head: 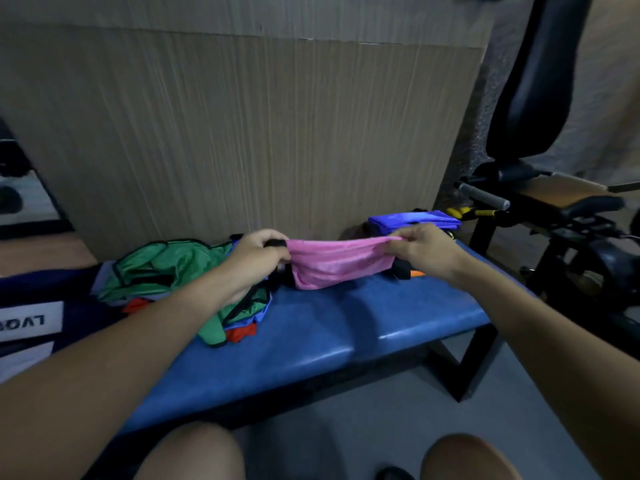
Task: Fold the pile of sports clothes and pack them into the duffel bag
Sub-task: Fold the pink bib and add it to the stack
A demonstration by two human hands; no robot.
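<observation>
Midway, I judge. My left hand (258, 252) and right hand (424, 249) each pinch an end of the pink garment (337, 263), stretched just above the blue bench (329, 327). 1 folded blue piece (414, 220) sits at the bench's far end. The green-and-red pile (166, 271) waits unfolded on the left. Duffel bag (31, 320) at the left edge; I cannot tell whether it's open. Gym machine (554, 202) crowds the right.

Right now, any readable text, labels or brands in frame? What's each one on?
"LVO": mirrored, cut off by the left frame edge, dark letters on a white panel of the dark bag lying left of the clothes pile.
Nothing else: no legible print on the pink garment, green garment or gym machine.
</observation>
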